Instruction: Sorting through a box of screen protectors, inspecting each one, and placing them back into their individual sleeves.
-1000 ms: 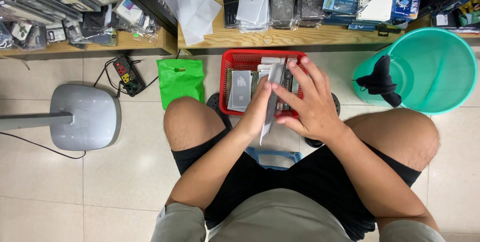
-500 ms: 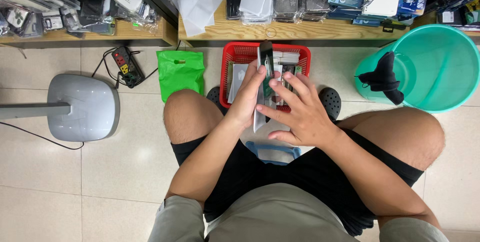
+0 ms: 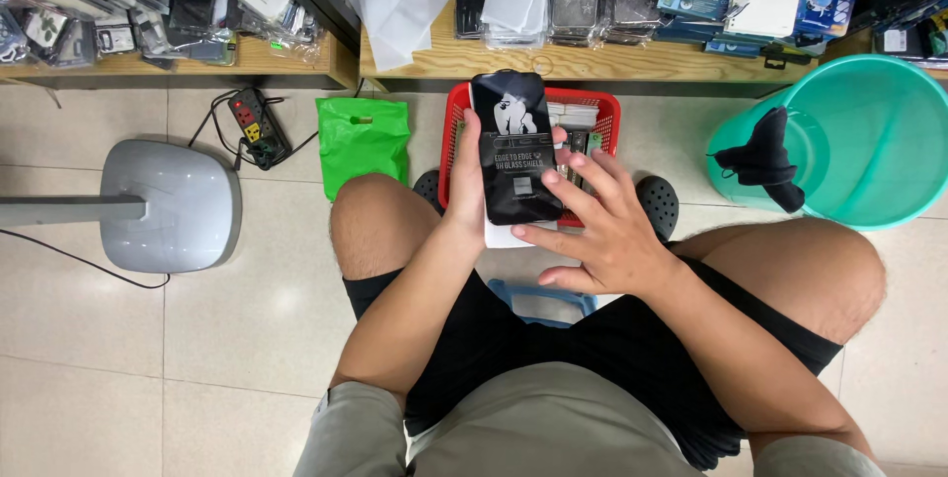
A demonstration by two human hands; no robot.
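A teal plastic tub [image 3: 869, 141] stands on the floor at the far right, with a black cloth [image 3: 765, 156] draped over its left rim. At the left sits the round grey base of a stand [image 3: 163, 205], and beyond it a black power strip [image 3: 255, 126]. Between them and the knees lies a green plastic bag [image 3: 363, 141]. A red basket [image 3: 602, 112] rests on the floor under the low wooden shelf [image 3: 592, 64], holding flat packets. Above the basket the left hand [image 3: 464, 176] has its grip wrapped round the left edge of a flat black packet [image 3: 513, 146], held upright with a white packet behind it. The right hand [image 3: 607, 230] lays spread fingers [image 3: 568, 191] against the packet's right side and lower edge, not closed round it.
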